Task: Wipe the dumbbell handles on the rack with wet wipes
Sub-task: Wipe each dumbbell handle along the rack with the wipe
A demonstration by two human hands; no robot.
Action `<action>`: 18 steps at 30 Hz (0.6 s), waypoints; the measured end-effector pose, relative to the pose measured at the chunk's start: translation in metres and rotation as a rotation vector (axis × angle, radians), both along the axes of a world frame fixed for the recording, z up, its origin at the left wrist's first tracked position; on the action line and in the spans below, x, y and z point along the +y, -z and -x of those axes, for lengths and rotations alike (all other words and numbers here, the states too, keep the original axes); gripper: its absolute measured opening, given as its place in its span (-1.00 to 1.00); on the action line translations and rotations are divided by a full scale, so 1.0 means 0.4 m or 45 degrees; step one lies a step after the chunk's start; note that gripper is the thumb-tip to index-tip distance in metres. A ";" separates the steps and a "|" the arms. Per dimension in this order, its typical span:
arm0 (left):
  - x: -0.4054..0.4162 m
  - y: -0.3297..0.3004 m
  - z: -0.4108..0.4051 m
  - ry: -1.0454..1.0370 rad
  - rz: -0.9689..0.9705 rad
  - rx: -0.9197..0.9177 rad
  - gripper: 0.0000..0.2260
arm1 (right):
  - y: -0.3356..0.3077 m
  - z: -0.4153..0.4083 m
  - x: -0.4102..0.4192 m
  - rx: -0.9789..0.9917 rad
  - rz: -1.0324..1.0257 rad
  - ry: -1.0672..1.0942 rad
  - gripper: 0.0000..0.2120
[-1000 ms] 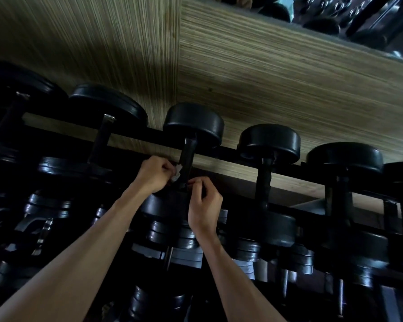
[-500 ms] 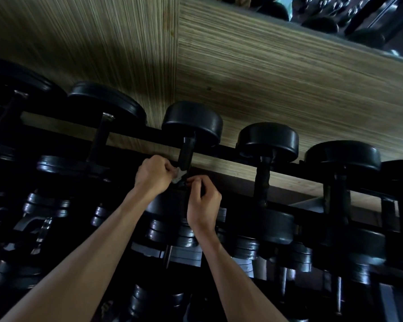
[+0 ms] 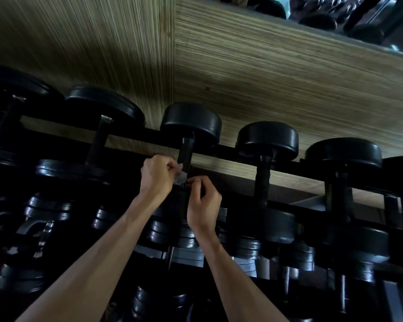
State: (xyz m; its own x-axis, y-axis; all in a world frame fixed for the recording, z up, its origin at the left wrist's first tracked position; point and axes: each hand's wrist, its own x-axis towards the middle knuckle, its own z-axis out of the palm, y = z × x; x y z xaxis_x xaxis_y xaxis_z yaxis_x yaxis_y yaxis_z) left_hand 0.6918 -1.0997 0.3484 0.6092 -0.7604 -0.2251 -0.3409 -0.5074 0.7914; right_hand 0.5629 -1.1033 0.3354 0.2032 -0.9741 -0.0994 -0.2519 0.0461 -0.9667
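1. Both bare forearms reach up from the bottom of the view and meet at the middle of the top row of the rack, a black rail running across in front of a striped wood-grain wall.
2. The left hand is curled into a loose fist and pinches a small pale wet wipe between thumb and fingers, so that grip is clamped on the wipe.
3. The wipe sits right against the lower part of the dumbbell handle, a dark bar running up to a round black dumbbell head resting on the rail.
4. The right hand comes in just beside the left, fingers curled, fingertips pinching at the same handle right below the wipe; that grip is closed on the handle, though the dim light hides exactly how far the fingers wrap.
5. The two hands are nearly touching, with the wipe between them.
6. To the right along the rail stand two more round black dumbbells, well apart from the hands; their handles drop down into shadow.
7. To the left, further dumbbells lie tilted on the rail.
8. Below the hands, lower rows of black weights with pale bands sit in deep darkness, details hard to make out.
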 end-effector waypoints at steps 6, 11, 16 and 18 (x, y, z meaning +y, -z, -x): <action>-0.048 -0.003 -0.025 -0.039 0.137 -0.027 -0.91 | 0.002 0.000 0.000 0.002 -0.003 -0.005 -0.76; -0.044 0.007 -0.020 0.022 0.098 -0.107 -0.85 | 0.004 -0.001 0.001 0.001 -0.004 -0.005 -0.76; -0.099 -0.013 -0.031 -0.034 0.165 -0.159 -0.94 | 0.008 -0.002 -0.001 -0.012 -0.026 0.006 -0.75; -0.080 -0.013 -0.023 -0.020 0.134 -0.143 -0.92 | 0.010 -0.002 0.000 -0.014 -0.035 0.001 -0.76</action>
